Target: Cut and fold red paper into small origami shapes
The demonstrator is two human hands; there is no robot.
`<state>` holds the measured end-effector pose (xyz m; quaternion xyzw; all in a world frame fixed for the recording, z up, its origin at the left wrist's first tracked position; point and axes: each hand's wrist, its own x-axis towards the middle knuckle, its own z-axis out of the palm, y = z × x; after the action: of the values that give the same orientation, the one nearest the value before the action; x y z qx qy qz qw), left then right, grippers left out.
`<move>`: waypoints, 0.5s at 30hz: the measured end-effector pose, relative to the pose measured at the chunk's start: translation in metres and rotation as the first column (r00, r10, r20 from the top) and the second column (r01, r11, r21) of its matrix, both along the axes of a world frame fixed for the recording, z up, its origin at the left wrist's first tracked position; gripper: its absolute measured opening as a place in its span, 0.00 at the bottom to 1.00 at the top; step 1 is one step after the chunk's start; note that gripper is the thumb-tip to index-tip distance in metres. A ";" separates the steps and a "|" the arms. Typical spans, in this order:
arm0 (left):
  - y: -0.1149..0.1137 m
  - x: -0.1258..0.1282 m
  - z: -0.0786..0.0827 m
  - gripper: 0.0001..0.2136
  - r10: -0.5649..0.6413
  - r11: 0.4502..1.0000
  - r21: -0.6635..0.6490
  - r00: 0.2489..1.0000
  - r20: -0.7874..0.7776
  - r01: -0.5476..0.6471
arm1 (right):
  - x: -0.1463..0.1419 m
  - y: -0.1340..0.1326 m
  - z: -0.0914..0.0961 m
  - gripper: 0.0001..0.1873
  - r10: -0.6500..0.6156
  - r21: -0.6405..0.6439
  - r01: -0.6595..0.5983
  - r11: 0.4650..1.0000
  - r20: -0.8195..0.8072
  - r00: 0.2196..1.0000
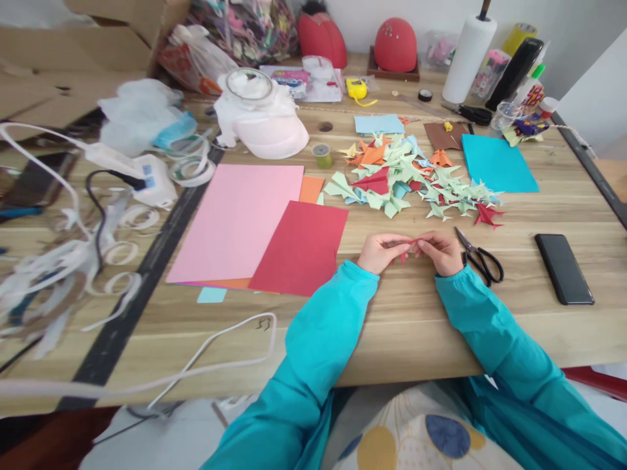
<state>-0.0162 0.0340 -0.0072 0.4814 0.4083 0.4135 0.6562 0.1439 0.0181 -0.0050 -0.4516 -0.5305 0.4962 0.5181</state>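
Between my two hands is a small piece of folded red paper (403,257), held just above the table. My left hand (383,253) pinches its left side, and my right hand (439,252) pinches the right side. The fingertips cover much of the paper, so its full shape is hidden. Beyond my hands lies a heap of folded paper pieces (399,171), mostly pale green with some orange, red and blue. Black-handled scissors (482,261) rest right beside my right hand. Left of my left hand, a red sheet (304,248) overlaps a larger pink sheet (240,219).
A black phone (564,269) lies at the right, with turquoise paper (498,163) behind it. A pale cap (269,134), a thread spool (322,155) and a yellow tape measure (356,88) are farther back. White cable (220,362) and a power strip (142,179) occupy the left.
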 end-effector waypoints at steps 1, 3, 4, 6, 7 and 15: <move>0.000 0.001 0.000 0.16 -0.005 1.000 0.013 1.000 0.004 0.005 | 0.000 0.000 0.000 0.13 -0.003 0.012 0.003 1.000 0.008 1.000; 0.000 0.002 -0.001 0.16 -0.004 0.998 0.070 1.000 0.010 0.003 | 0.000 0.000 -0.001 0.13 -0.010 0.033 0.009 0.999 0.032 0.999; 0.000 0.002 -0.002 0.15 0.008 0.993 0.115 1.000 0.001 -0.008 | 0.000 0.000 -0.001 0.13 -0.013 0.040 0.011 0.999 0.044 0.999; -0.001 0.002 -0.002 0.12 0.056 0.972 0.231 0.997 -0.055 -0.042 | 0.000 -0.001 -0.003 0.14 -0.019 0.049 0.016 0.999 0.064 0.998; -0.001 0.001 -0.002 0.11 0.087 0.954 0.294 0.992 -0.092 -0.057 | 0.000 -0.002 -0.003 0.14 -0.025 0.053 0.021 0.998 0.072 0.997; -0.004 -0.002 0.004 0.07 0.118 0.879 0.476 0.975 -0.189 -0.014 | 0.000 0.001 -0.005 0.13 0.027 0.013 -0.029 0.999 0.112 0.993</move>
<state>-0.0178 0.0303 -0.0028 0.6536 0.3793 0.4687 0.4575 0.1440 0.0192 -0.0101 -0.4674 -0.5687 0.4734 0.4838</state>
